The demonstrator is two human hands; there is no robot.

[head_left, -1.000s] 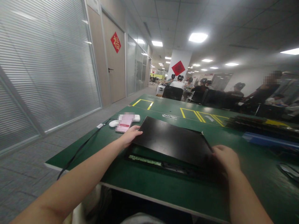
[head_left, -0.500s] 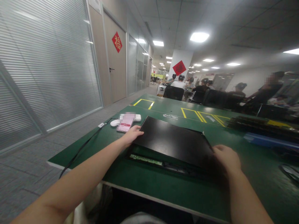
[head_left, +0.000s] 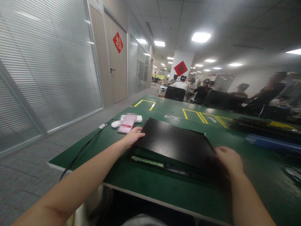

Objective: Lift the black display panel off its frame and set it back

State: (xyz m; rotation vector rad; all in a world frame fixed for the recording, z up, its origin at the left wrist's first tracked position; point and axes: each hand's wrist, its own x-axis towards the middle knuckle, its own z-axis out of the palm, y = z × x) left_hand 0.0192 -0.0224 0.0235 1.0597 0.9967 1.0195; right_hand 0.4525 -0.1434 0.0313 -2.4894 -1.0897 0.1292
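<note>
A flat black display panel (head_left: 176,141) is held between my two hands above the green table, its dark glossy face up. My left hand (head_left: 135,136) grips the panel's left edge, thumb on top and the other fingers mostly hidden. At the right edge, my right hand (head_left: 229,158) is closed on it, with the fingertips out of sight behind the rim. Below the panel's near edge shows a green circuit board strip (head_left: 147,161) set in a dark frame (head_left: 178,169). The panel covers the rest of that frame.
A phone (head_left: 127,124) and white rounded items (head_left: 115,124) lie left on the green table (head_left: 160,188), beside a black cable (head_left: 82,150). Blue trays (head_left: 270,142) and dark stacked parts (head_left: 254,125) stand at right. Several people sit beyond; one person (head_left: 268,91) stands.
</note>
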